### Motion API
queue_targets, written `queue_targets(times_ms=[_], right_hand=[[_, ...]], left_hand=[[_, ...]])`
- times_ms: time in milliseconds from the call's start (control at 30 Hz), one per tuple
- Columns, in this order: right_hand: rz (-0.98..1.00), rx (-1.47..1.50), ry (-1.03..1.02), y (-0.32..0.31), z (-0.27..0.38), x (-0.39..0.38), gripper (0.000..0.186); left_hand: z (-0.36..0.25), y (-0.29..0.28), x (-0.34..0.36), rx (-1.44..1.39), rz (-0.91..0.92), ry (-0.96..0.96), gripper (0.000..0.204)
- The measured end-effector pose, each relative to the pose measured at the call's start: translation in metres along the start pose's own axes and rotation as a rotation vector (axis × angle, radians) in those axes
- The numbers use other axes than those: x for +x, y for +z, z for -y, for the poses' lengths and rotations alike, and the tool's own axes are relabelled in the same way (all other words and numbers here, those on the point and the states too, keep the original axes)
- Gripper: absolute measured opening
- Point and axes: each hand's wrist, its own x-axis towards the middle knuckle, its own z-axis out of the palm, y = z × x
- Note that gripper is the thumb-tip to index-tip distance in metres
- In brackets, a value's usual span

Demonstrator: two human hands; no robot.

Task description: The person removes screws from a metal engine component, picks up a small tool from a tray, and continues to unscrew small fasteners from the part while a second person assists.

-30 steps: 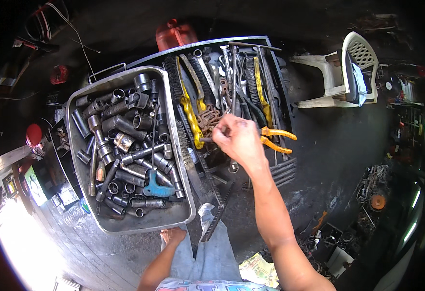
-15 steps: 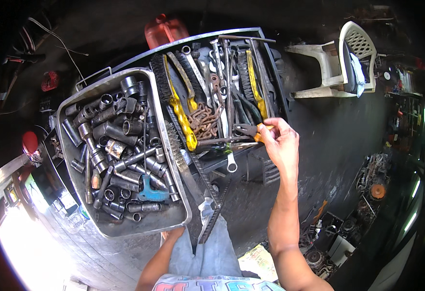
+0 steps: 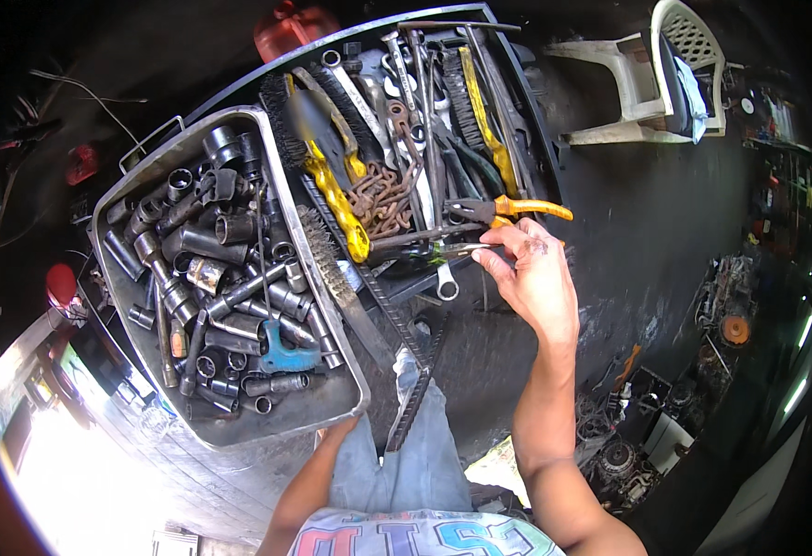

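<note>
Pinching a thin tool (image 3: 443,248) at its near end, the right hand (image 3: 535,283) holds it pointing left across the drawer (image 3: 517,120); the left hand (image 3: 336,431) grips the tray (image 3: 332,408) of sockets from below.

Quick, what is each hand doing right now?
Left hand: mostly hidden under the metal tray; grip cannot be told.
Right hand: closed on a thin tool.

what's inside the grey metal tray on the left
The metal tray is heaped with dark sockets, extension bars and a blue tool. The left hand grips its near edge. The tray's bottom is covered by the pile.
</note>
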Motion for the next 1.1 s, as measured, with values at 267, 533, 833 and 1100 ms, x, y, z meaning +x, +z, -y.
queue_targets(times_ms=[267,533,833,1100], right_hand=[[0.014,0.237,-0.042,0.002,0.004,-0.031,0.02],[-0.473,0.316,-0.092,0.001,0.012,-0.09,0.014],[-0.766,0.923,0.13,-0.003,-0.014,-0.211,0.022],[-0.919,1.222,0.573,0.104,-0.05,-0.366,0.012]], left_hand=[[0.007,0.001,0.002,0.014,-0.104,-0.129,0.084],[-0.023,-0.041,-0.029,0.05,-0.056,-0.09,0.095],[-0.008,0.004,-0.03,0.279,-0.555,0.59,0.068],[-0.096,0.045,-0.109,-0.222,0.149,1.035,0.062]])
